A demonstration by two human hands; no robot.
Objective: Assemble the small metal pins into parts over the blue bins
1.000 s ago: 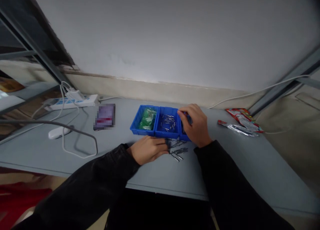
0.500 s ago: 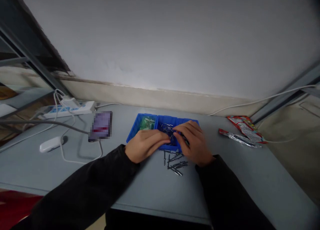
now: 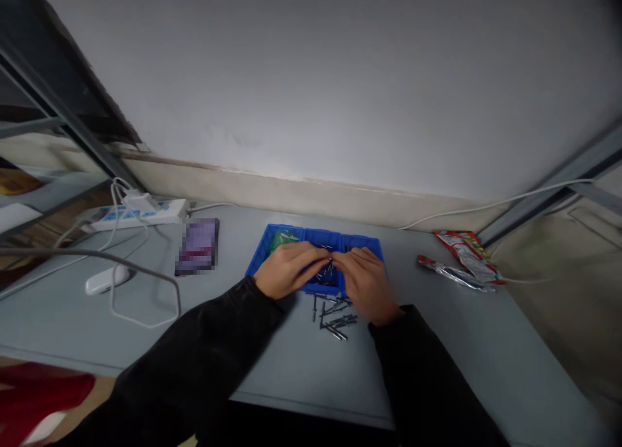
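Our left hand (image 3: pixel 290 270) and right hand (image 3: pixel 365 282) meet, fingers curled, over the middle blue bin (image 3: pixel 324 240) on the counter (image 3: pixel 437 343), pinching what we judge are light, stiff, slippery metal pins (image 3: pixel 333 317), best gripped mid-shaft, though we cannot tell what each holds.

Both the left hand (image 3: pixel 290 269) and right hand (image 3: pixel 365 282) rest over the trays (image 3: pixel 322 238). Loose pins (image 3: pixel 333 314) lie on the worktop (image 3: pixel 291 363) just before them. A power strip (image 3: pixel 138 214) sits well left.

Blue plastic bins (image 3: pixel 360 242) – glossy; pins (image 3: pixel 335 319) – shiny metal
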